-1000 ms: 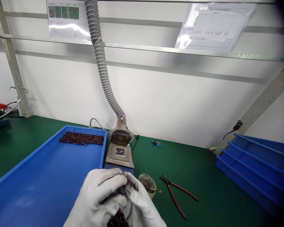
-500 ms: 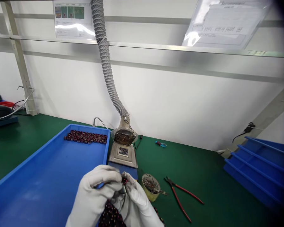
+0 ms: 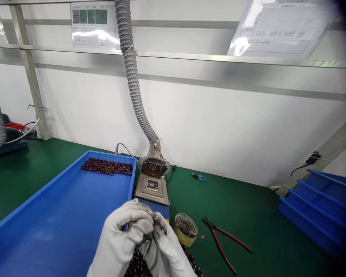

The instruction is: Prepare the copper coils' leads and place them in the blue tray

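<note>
1. Head view, looking forward and down: two hands in white cloth gloves come together at the lower middle, above the near side of a dark green bench (image 3: 256,215).

2. The left hand (image 3: 115,242) curls its fingers into a loose loop, their tips against or just beside the right hand's. Whether they grip anything cannot be told.

3. The right hand (image 3: 173,252) has thumb and forefinger nearly closed, apparently pinching a small dark reddish piece (image 3: 155,220). It sits between the two sets of fingertips, mostly covered.

4. Small dark pieces flecked with red and gold (image 3: 137,265) show below the hands. More round dark-red pieces (image 3: 107,166) lie packed at the far end of a long, shallow blue plastic tray (image 3: 66,215) on the left.

5. Just right of the hands stands a round yellow-green tub (image 3: 186,241) of small metal bits, a slim metal tool (image 3: 200,235) across its rim. Beyond it lie metal pliers with red handles (image 3: 212,227), spread open.

6. For good handling, as a judgement: keep the pinch light but steady, since smooth gloves could let so small a piece slip. Brace the fingertips against each other, turn the piece in small movements, and open the left fingers slightly to see it. Keep elbows away from the tub.
</note>
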`<state>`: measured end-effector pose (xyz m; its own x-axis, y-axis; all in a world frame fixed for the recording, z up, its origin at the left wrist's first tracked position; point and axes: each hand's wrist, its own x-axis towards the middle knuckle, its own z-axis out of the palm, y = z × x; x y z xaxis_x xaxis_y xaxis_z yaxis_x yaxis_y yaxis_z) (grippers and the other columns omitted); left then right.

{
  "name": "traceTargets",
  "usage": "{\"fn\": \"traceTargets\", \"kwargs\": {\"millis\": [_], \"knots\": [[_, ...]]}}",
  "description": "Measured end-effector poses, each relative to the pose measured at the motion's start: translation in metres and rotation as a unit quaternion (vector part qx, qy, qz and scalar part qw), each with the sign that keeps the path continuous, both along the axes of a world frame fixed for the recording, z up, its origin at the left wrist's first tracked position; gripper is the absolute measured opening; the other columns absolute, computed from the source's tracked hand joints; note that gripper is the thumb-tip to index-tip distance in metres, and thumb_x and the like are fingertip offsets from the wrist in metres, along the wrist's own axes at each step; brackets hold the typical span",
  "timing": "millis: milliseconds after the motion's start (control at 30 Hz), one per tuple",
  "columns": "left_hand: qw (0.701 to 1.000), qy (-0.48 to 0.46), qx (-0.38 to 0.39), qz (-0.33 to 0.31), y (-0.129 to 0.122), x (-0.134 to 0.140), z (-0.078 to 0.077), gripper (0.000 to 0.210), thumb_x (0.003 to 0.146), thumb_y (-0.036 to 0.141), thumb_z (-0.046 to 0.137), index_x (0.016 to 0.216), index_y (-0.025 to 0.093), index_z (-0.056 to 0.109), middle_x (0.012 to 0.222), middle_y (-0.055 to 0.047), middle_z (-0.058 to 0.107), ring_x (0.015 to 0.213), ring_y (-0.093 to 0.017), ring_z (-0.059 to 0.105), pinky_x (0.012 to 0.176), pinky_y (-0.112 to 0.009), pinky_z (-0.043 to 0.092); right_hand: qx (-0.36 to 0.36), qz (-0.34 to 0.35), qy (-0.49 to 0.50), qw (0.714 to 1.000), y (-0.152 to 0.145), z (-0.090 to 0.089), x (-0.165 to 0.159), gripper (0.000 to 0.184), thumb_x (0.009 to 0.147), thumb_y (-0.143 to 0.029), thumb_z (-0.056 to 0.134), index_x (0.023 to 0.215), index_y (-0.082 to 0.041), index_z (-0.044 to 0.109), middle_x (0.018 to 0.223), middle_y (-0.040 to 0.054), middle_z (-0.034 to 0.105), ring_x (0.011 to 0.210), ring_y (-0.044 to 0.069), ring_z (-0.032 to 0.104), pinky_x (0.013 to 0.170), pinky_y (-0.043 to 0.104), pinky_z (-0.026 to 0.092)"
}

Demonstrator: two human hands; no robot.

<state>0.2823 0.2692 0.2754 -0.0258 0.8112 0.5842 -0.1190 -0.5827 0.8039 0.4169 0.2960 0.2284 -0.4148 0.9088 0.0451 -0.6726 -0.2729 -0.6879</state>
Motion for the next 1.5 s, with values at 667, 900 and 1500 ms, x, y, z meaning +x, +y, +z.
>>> {"fn": "traceTargets", "kwargs": {"millis": [667,900,1500], "knots": [[0.986,0.138,-0.015,0.093,-0.002,-0.016,-0.014,0.029,0.066,0.019,0.065,0.095,0.025,0.067,0.105,-0.004,0.066,0.098,-0.023,0.061,0.087,-0.032,0.051,0.011,-0.086,0.027,0.996,-0.028,0.001,-0.002,0.027,0.074,-0.039,0.07,0.089,-0.018,0.066,0.08,0.0046,0.066,0.078,0.018,0.063,0.075,0.033,0.052],[0.962,0.238,0.097,0.09,-0.007,0.006,-0.007,0.036,0.067,0.01,0.065,0.098,0.027,0.062,0.103,-0.002,0.067,0.096,-0.019,0.061,0.087,-0.034,0.051,0.007,-0.107,0.012,0.994,-0.04,0.018,-0.006,0.026,0.07,-0.04,0.074,0.085,-0.02,0.068,0.09,0.0052,0.066,0.088,0.019,0.062,0.079,0.031,0.051],[0.977,0.064,-0.183,-0.093,-0.007,-0.012,0.006,0.018,0.062,0.007,0.06,0.069,0.019,0.07,0.089,-0.003,0.068,0.078,-0.017,0.063,0.065,-0.019,0.051,-0.016,-0.041,-0.003,0.999,-0.012,0.001,0.012,0.014,0.066,-0.023,0.077,0.074,-0.017,0.067,0.071,0.0003,0.069,0.063,0.014,0.065,0.065,0.024,0.052]]}}
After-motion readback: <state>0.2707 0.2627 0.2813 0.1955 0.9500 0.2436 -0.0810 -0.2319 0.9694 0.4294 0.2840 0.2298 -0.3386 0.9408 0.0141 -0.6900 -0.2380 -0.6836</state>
